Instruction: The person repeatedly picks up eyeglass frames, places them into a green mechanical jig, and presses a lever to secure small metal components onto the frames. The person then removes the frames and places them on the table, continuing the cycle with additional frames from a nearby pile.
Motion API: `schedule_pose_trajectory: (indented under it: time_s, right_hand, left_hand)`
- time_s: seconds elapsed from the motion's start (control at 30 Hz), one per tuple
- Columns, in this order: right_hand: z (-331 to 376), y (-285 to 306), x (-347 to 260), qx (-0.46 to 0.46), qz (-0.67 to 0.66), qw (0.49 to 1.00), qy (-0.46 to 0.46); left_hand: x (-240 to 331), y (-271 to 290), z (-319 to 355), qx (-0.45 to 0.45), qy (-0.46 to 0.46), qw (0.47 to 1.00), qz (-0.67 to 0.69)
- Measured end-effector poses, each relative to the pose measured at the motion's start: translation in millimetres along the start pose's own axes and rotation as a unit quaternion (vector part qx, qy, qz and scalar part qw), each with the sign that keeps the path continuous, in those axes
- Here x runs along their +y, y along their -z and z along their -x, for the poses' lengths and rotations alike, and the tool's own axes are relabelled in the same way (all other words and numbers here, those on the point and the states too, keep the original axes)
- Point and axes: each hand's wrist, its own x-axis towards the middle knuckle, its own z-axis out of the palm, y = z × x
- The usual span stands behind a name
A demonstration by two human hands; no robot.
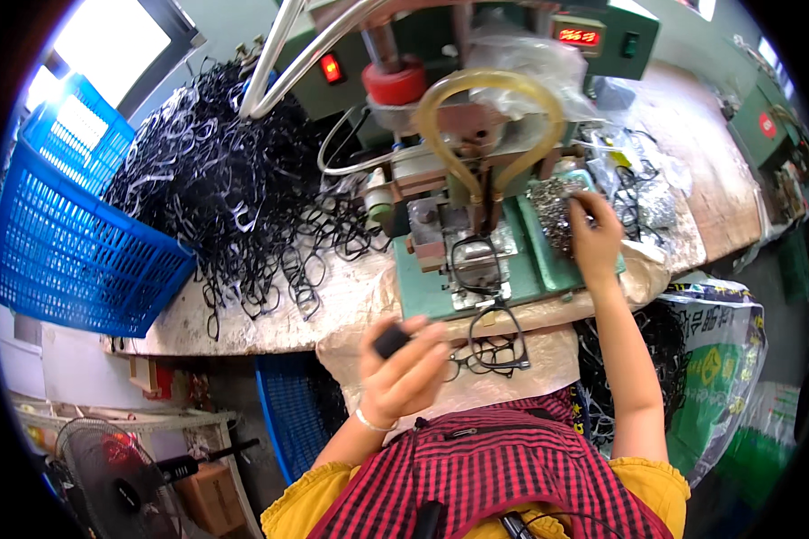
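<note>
My left hand (404, 373), a little blurred, is raised in front of the table edge. Its fingers close round a small black block-shaped piece (390, 341) whose exact kind I cannot make out. Over a heap of tiny shiny metal parts (553, 216) on the green tray, my right hand (595, 238) has its fingertips pinched together; whatever lies between them is too small to see. Between the hands, a black eyeglass frame (476, 267) sits at the press's metal fixture (503, 242). Another black eyeglass frame (499, 340) lies at the table edge, beyond my left fingers.
A green press machine (625, 40) with a yellowish hose (490, 79) stands ahead. Black eyeglass frames (234, 171) are heaped at the left beside a blue basket (90, 238). Clear plastic bags (656, 207) lie right of the tray. A fan (117, 485) stands at lower left.
</note>
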Motion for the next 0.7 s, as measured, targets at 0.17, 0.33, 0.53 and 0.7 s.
schedule_pose_trajectory:
  time_s: [0.17,0.33,0.53,0.7]
  right_hand:
    - [38.1,37.6,34.0,0.1,-0.313,0.912,-0.244]
    - [20.4,-15.8,8.8,0.059,-0.328,0.919,-0.213]
    - [10.9,-19.6,-20.5,0.029,-0.253,0.948,-0.193]
    - [41.5,30.1,-8.8,0.036,-0.039,0.99,-0.127]
  left_hand:
    - [-50.2,73.0,-2.9,0.221,0.236,0.936,-0.14]
    - [-149.7,62.5,-36.7,0.013,0.195,0.952,-0.237]
    - [-238.0,-35.3,-7.3,-0.164,0.406,0.852,-0.286]
    - [-221.4,-29.4,41.9,-0.174,0.388,0.874,-0.235]
